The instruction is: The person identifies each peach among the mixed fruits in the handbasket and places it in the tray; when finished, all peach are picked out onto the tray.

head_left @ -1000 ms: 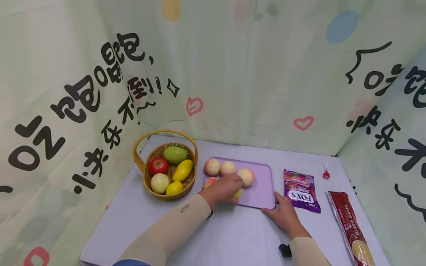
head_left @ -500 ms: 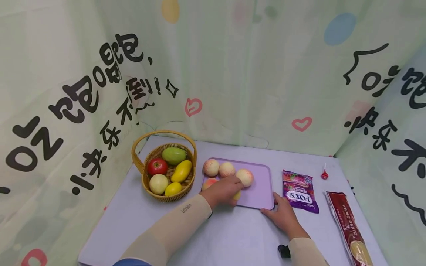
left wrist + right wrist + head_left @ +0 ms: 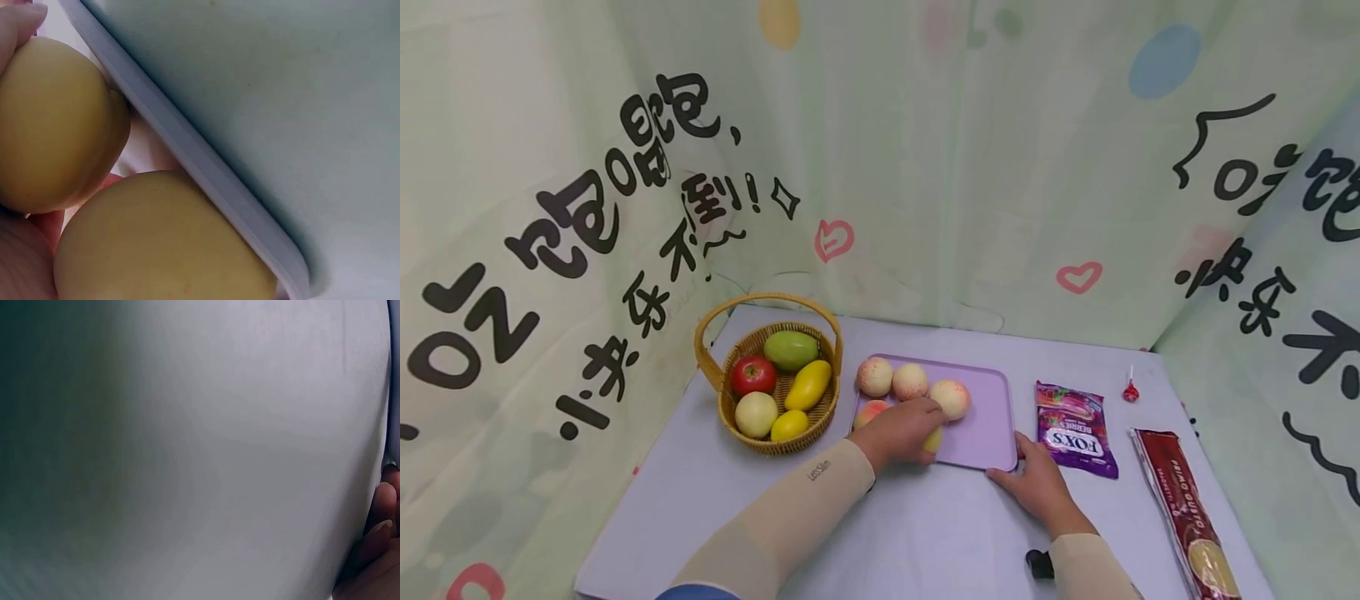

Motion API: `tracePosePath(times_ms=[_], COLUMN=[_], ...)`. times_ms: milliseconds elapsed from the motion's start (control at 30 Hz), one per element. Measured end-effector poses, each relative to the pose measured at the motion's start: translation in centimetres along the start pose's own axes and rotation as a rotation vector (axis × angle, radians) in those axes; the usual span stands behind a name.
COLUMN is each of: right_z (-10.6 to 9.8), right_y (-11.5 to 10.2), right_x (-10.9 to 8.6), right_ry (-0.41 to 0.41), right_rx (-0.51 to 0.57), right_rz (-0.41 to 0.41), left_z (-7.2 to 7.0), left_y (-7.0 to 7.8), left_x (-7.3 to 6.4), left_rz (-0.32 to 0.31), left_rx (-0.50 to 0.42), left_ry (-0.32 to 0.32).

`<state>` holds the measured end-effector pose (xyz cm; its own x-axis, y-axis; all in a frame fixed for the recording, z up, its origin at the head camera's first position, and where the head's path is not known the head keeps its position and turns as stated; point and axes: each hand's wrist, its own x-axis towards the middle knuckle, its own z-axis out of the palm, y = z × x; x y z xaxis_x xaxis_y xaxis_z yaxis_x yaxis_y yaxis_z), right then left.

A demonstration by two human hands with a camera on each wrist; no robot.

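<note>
A purple tray (image 3: 985,417) holds several pale pink-speckled peaches, among them one (image 3: 950,400) at the middle and a redder one (image 3: 870,412) partly behind my left hand. My left hand (image 3: 902,429) reaches over the tray's front edge and grips a yellowish peach (image 3: 933,440), mostly hidden under the fingers. In the left wrist view this peach (image 3: 53,125) sits against thumb and palm, while another peach (image 3: 162,244) lies beside the tray rim (image 3: 206,169). My right hand (image 3: 1037,479) holds the tray's front right corner, thumb at the front edge and fingers along the right side.
Left of the tray stands a wicker basket (image 3: 727,408) with a tall handle, holding several fruits. To the right lie a purple FOX'S candy bag (image 3: 1077,429), a red lollipop (image 3: 1131,390) and a long spaghetti pack (image 3: 1186,512). A patterned curtain (image 3: 910,167) surrounds the table.
</note>
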<state>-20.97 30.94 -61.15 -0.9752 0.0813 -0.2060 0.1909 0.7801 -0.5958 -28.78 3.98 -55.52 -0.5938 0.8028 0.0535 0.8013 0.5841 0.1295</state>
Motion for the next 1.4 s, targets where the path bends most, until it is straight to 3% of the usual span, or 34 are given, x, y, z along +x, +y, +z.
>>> tracePosePath(times_ms=[567,900,1200,1400], right_z=[-0.2,-0.3,-0.4,-0.4], right_y=[-0.1,-0.1,0.5,0.6], right_x=[0.4,0.7,0.9,1.2], right_ry=[-0.004,-0.024,-0.022,-0.019], right_rx=[-0.013,-0.015,-0.018,-0.005], right_rz=[-0.012,-0.006,-0.002,0.0], left_z=[-0.3,-1.0,-1.0,-2.2], left_y=[-1.0,-1.5,-2.0,-1.9], left_x=[-0.9,-1.9,-2.8,-3.4], left_rz=[-0.028,-0.062,-0.025,-0.028], left_rx=[-0.058,-0.038,-0.067,-0.094], left_ry=[0.031,0.071,0.101,0.152])
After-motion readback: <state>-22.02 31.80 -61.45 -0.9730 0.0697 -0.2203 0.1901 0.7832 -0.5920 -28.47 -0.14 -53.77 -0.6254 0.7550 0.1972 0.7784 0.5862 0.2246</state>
